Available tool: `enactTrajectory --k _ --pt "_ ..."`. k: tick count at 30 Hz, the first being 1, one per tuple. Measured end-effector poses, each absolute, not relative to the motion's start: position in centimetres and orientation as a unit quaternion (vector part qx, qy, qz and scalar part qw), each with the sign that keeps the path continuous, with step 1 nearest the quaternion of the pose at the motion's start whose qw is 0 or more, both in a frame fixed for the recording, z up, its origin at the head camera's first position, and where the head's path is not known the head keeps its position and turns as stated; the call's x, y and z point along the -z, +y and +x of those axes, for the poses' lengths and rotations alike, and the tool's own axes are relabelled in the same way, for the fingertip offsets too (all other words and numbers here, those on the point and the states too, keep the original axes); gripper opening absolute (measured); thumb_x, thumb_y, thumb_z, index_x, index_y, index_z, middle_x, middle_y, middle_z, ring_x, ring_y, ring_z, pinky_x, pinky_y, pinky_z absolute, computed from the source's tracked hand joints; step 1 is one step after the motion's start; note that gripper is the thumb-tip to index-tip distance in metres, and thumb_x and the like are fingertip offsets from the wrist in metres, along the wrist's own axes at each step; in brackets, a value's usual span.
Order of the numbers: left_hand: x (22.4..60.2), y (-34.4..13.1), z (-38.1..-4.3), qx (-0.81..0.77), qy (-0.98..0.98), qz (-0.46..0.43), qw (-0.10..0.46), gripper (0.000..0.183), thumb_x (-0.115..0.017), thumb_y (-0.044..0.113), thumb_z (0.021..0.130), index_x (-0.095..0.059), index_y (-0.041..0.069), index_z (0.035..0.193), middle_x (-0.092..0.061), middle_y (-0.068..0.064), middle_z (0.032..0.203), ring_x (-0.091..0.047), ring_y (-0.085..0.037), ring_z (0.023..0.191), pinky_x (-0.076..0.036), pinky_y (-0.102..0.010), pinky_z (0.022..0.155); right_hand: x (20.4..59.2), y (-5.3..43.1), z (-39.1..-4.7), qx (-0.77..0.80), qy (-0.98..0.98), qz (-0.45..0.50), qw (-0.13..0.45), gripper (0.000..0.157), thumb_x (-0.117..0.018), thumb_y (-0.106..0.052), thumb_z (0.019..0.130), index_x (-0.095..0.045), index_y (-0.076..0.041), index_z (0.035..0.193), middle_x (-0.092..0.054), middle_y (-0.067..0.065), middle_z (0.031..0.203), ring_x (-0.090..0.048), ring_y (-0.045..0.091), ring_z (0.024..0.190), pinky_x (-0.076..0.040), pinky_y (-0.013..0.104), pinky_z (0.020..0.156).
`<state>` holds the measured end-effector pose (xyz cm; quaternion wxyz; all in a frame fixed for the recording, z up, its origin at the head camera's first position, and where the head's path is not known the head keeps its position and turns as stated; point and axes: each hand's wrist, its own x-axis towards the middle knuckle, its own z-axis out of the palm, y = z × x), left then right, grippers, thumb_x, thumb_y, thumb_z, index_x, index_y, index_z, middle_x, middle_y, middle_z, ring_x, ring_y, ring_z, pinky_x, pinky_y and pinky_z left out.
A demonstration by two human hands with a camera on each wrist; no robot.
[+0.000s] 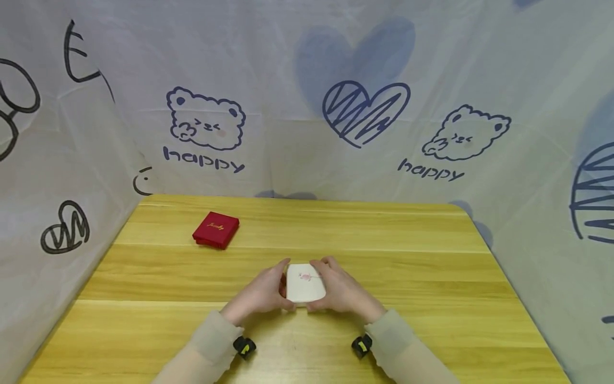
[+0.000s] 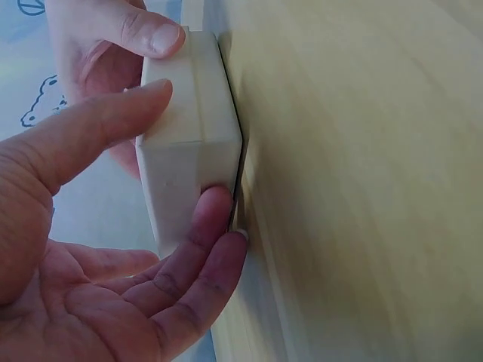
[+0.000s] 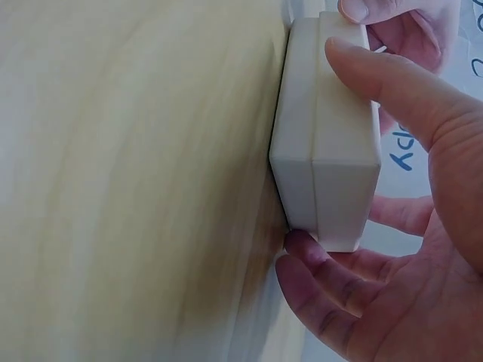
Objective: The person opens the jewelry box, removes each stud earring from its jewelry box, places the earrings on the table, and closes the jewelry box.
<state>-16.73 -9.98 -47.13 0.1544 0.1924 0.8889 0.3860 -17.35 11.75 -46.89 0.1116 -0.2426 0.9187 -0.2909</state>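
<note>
A small white box [image 1: 304, 285] with a pink print on its top is at the middle of the table, near the front. My left hand [image 1: 264, 290] grips it from the left, its thumb on the near side and its fingertips low on the left side. From the right, my right hand [image 1: 342, 290] holds it the same way. Both wrist views show a seam round the box [image 2: 189, 113] between lid and base; in the right wrist view the lid sits closed on the box [image 3: 343, 121]. Its underside is close to the tabletop; whether it touches is hard to tell.
A dark red box [image 1: 216, 230] with gold lettering lies on the wooden table [image 1: 408, 256], farther back and to the left. White curtains [image 1: 288, 133] with blue and black drawings hang behind the table and along both sides.
</note>
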Motion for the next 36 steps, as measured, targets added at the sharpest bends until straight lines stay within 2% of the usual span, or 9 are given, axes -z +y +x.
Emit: enactTrajectory --k 4,9,13,21,27,36 --pt "47.2 -9.9 -17.0 -0.369 0.895 0.201 0.150 0.105 -0.090 0.012 0.068 -0.025 -0.013 0.147 -0.061 -0.008 0.100 -0.056 -0.015 0.081 -0.049 -0.033 0.073 46.8 11.9 -17.6 0.300 0.914 -0.243 0.127 0.102 -0.092 -0.028 0.066 -0.037 0.000 0.147 -0.041 0.018 0.137 -0.053 0.029 0.111 -0.045 0.047 0.095" --pt "47.2 -9.6 -17.3 -0.356 0.901 0.201 0.145 0.106 -0.091 0.013 0.066 -0.028 -0.013 0.146 -0.060 -0.017 0.117 -0.056 -0.021 0.095 -0.048 -0.039 0.086 46.7 12.0 -17.9 0.304 0.910 -0.248 0.138 0.104 -0.092 -0.023 0.065 -0.035 0.003 0.148 -0.042 0.020 0.137 -0.052 0.031 0.114 -0.044 0.048 0.098" --pt "47.1 -9.5 -17.4 -0.359 0.900 0.198 0.145 0.104 -0.092 0.013 0.064 -0.032 -0.011 0.145 -0.056 -0.022 0.125 -0.055 -0.026 0.104 -0.046 -0.045 0.093 46.7 12.0 -18.2 0.306 0.907 -0.255 0.141 0.103 -0.092 -0.021 0.064 -0.036 0.005 0.146 -0.043 0.020 0.135 -0.052 0.031 0.114 -0.043 0.047 0.099" --pt "47.0 -9.3 -17.6 -0.354 0.904 0.187 0.148 0.103 -0.094 0.016 0.061 -0.038 -0.004 0.144 -0.051 -0.018 0.117 -0.051 -0.025 0.098 -0.045 -0.046 0.093 46.8 12.1 -18.8 0.308 0.904 -0.260 0.145 0.096 -0.093 -0.019 0.062 -0.042 0.002 0.140 -0.048 0.013 0.130 -0.052 0.026 0.111 -0.044 0.044 0.096" --pt "47.1 -9.3 -17.9 -0.368 0.897 0.180 0.165 0.108 -0.094 0.017 0.060 -0.033 -0.007 0.145 -0.051 -0.020 0.126 -0.052 -0.027 0.109 -0.042 -0.045 0.098 46.9 12.1 -19.0 0.302 0.904 -0.257 0.160 0.096 -0.094 -0.022 0.062 -0.041 0.001 0.139 -0.049 0.011 0.127 -0.052 0.023 0.106 -0.045 0.044 0.093" --pt "47.1 -9.3 -18.1 -0.396 0.885 0.173 0.174 0.108 -0.095 0.010 0.057 -0.032 -0.013 0.141 -0.051 -0.023 0.126 -0.051 -0.030 0.113 -0.040 -0.045 0.100 46.6 12.1 -19.1 0.312 0.898 -0.262 0.167 0.104 -0.094 -0.022 0.061 -0.036 0.006 0.144 -0.047 0.015 0.133 -0.052 0.025 0.111 -0.043 0.044 0.096"
